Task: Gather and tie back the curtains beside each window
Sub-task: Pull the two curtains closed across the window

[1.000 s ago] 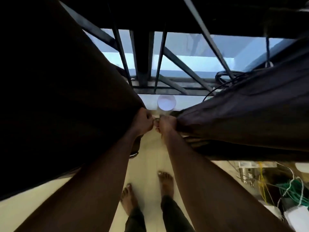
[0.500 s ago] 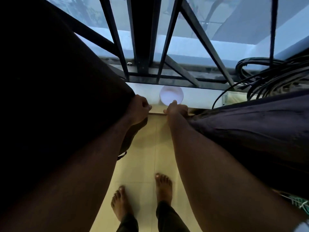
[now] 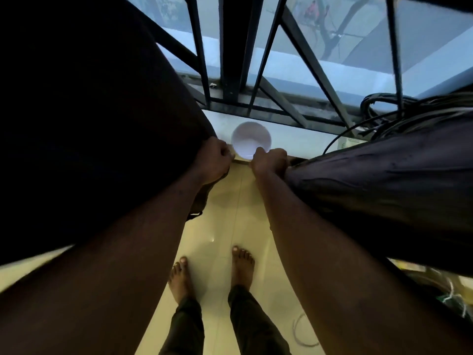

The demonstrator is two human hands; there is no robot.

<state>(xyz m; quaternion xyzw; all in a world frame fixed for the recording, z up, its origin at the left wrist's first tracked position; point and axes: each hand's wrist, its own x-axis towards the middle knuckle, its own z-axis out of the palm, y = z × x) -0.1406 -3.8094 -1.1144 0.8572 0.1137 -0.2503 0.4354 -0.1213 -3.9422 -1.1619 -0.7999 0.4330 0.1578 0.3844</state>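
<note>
Head view: the person stands barefoot at the barred window [image 3: 256, 60]. Left hand [image 3: 213, 162] is fisted on the edge of the left curtain [image 3: 89, 124]; right hand [image 3: 270, 161] is clenched on the right curtain [image 3: 384, 180]. A white bowl [image 3: 250, 139] sits on the sill just beyond the knuckles.

Advice: bunch each panel outward, folds tight, clear of the bowl and the cables [image 3: 409, 108].

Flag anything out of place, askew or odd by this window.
A white bowl sits on the sill, just beyond the left hand and right hand gripping the dark curtains. A loose tangle of black cables is heaped on the sill at right. No spill or damage shows.
</note>
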